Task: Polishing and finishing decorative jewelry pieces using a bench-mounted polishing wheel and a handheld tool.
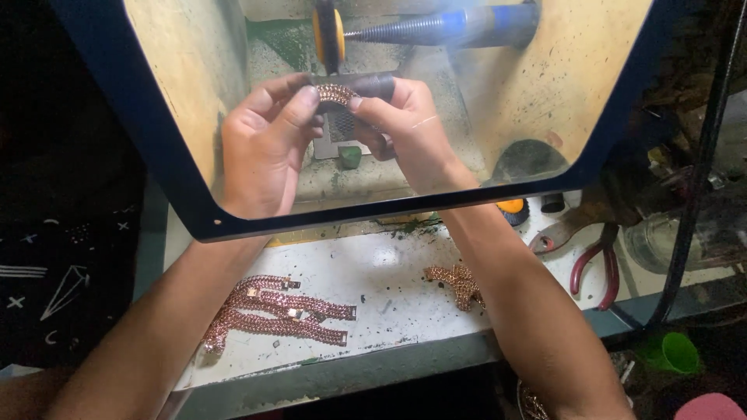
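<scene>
Both hands share one grip on a rose-gold chain bracelet, draped over a dark cylindrical mandrel and pinched from either end: the left hand closes thumb and forefinger on the bracelet's left end, while the right hand clamps its right end with the thumb and wraps the remaining fingers round the mandrel. The bracelet's long axis runs left to right, roughly level, spanning the gap between the two sets of fingertips, with its outer face turned up and away from the person. Straight above and just beyond it stands the yellow polishing wheel, edge-on, mounted on a tapered threaded spindle that reaches in from the right; the bracelet sits directly below the wheel's rim, near it, though whether they touch cannot be told. The left hand lies a shade nearer the wheel. A small green block rests below the hands on the floor of the dusty hood, whose dark blue frame crosses both forearms. Nearer the person, on the white surface, a pile of similar bracelets lies to the left and a smaller clump of chain to the right, with red-handled pliers farther right.
</scene>
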